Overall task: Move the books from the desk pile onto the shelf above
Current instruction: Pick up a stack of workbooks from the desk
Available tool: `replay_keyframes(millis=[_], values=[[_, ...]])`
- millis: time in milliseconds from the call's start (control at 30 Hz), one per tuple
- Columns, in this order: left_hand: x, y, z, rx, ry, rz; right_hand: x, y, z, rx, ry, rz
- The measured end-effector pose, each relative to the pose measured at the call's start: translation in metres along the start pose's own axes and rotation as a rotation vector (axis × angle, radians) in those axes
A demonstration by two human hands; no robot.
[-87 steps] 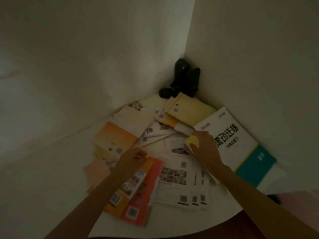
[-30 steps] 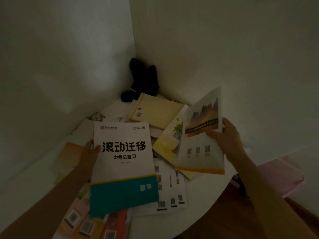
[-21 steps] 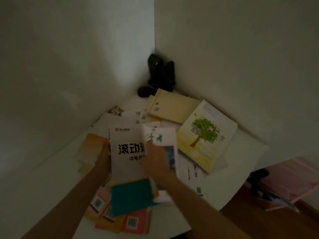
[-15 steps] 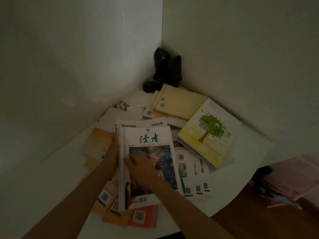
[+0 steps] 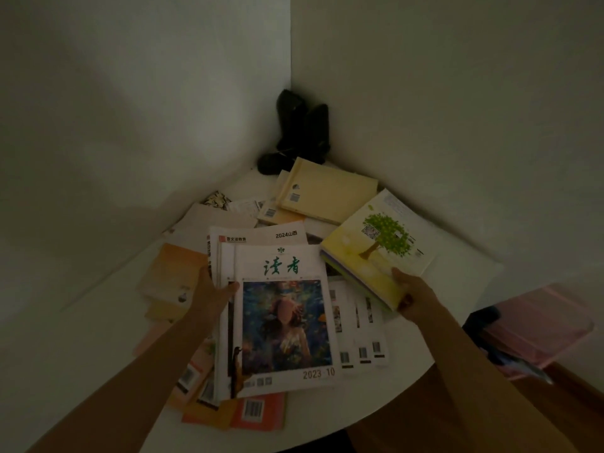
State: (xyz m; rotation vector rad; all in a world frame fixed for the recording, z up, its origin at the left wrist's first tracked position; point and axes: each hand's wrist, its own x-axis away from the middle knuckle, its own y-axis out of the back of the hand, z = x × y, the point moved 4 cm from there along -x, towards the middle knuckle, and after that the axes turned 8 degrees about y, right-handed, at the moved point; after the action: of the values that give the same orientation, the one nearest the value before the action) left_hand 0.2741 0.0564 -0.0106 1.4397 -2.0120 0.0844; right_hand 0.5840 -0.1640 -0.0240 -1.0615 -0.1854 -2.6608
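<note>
Books lie scattered on a white desk [image 5: 98, 348] in a dim corner. My left hand [image 5: 212, 295] grips the left edge of a small stack topped by a magazine [image 5: 287, 322] with green characters and a colourful painted cover; a white workbook [image 5: 258, 237] shows beneath it. My right hand [image 5: 413, 297] holds the near corner of a yellow book with a green tree [image 5: 376, 253], thumb on top. A cream book [image 5: 327, 191] lies further back. No shelf is in view.
A black object [image 5: 300, 132] stands in the wall corner. Orange and red books [image 5: 248, 413] lie under the stack near the desk's rounded front edge. White booklets with barcodes [image 5: 359, 328] sit between my hands. A pink item [image 5: 539, 325] lies off the desk at right.
My right hand laid the magazine on the workbook held by my left hand, then moved right and took hold of the yellow tree book's corner.
</note>
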Motion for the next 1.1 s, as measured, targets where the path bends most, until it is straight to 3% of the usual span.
replay_keyframes(millis=[100,233,367,500,600,700,867,933,1000,1033,1100], values=[[-0.004,0.001,0.001,0.002,-0.003,0.007,0.009,-0.001,0.007,-0.207,0.090,0.168],[0.001,0.001,-0.003,0.066,-0.028,-0.016,0.035,0.009,0.025,-0.193,0.349,0.101],[0.008,0.002,-0.010,0.116,-0.045,-0.025,0.075,0.005,0.058,0.066,0.569,0.186],[0.009,0.015,-0.021,0.184,-0.065,-0.027,0.131,-0.028,0.088,0.670,0.775,0.239],[0.012,0.030,-0.022,0.269,-0.067,-0.003,0.172,-0.073,0.063,1.048,0.814,0.351],[0.013,0.041,-0.016,0.323,-0.064,0.015,0.203,-0.126,-0.003,1.082,0.793,0.504],[0.014,0.046,-0.007,0.358,-0.022,0.057,0.224,-0.184,-0.084,1.385,0.839,0.540],[0.006,0.043,-0.002,0.325,-0.002,0.020,0.220,-0.187,-0.090,1.395,0.915,0.673],[0.008,0.039,-0.002,0.266,0.052,-0.045,0.202,-0.177,-0.079,1.230,0.790,0.773],[0.008,0.037,-0.001,0.206,0.073,-0.078,0.185,-0.170,-0.069,1.160,0.727,0.731],[0.008,0.034,0.000,0.136,0.079,-0.117,0.135,-0.151,-0.044,1.070,0.753,0.476]])
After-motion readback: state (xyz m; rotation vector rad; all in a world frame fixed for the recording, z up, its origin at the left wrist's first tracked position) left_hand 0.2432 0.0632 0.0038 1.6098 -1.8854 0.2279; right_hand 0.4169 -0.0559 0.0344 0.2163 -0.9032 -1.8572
